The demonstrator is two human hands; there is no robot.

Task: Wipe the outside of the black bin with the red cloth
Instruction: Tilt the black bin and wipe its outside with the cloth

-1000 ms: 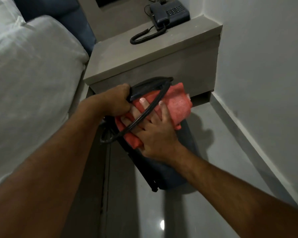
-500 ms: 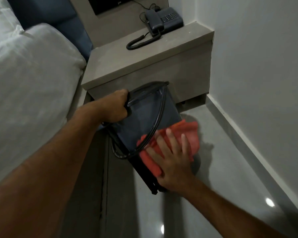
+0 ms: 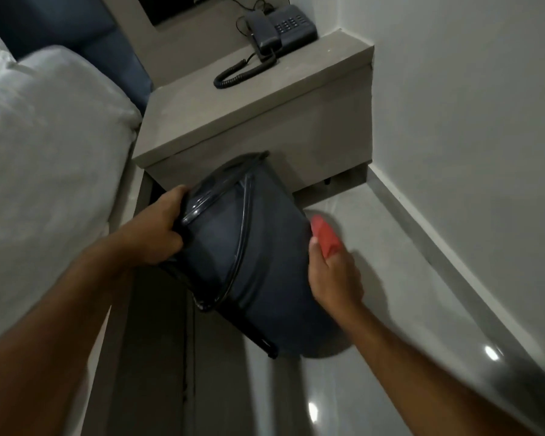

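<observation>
**A:** Status on the bin?

**B:** black bin (image 3: 258, 262) is tipped over at a slant, mouth toward the bed (image 3: 44, 171), base low on the floor (image 3: 390, 278) in front of the bedside bench (image 3: 265, 121). My left hand (image 3: 158, 231) is clamped on the rim, fingers curled over the edge, thumb on the outside wall. The thin loop handle (image 3: 243, 240) lies across the upper side of the bin.

**A:** And the cloth?

**B:** red cloth (image 3: 324, 237) is in my right hand (image 3: 334, 275), at the bin's right flank — only a small bunched bit of it pokes out past my fingers, the remainder is behind the hand and the bin wall. Hand is closed around it, knuckles toward the camera. Cloth looks pressed to the side of the bin, but that patch is motion-blurred, so contact is probable, not certain.

**A:** Anything else in the frame?

**B:** Phone (image 3: 280, 29) sits on the far corner of the bench, coiled cord (image 3: 243, 73) trailing across the top. White wall (image 3: 469, 121) on my right, well apart from the bin. Both forearms bare.
</observation>
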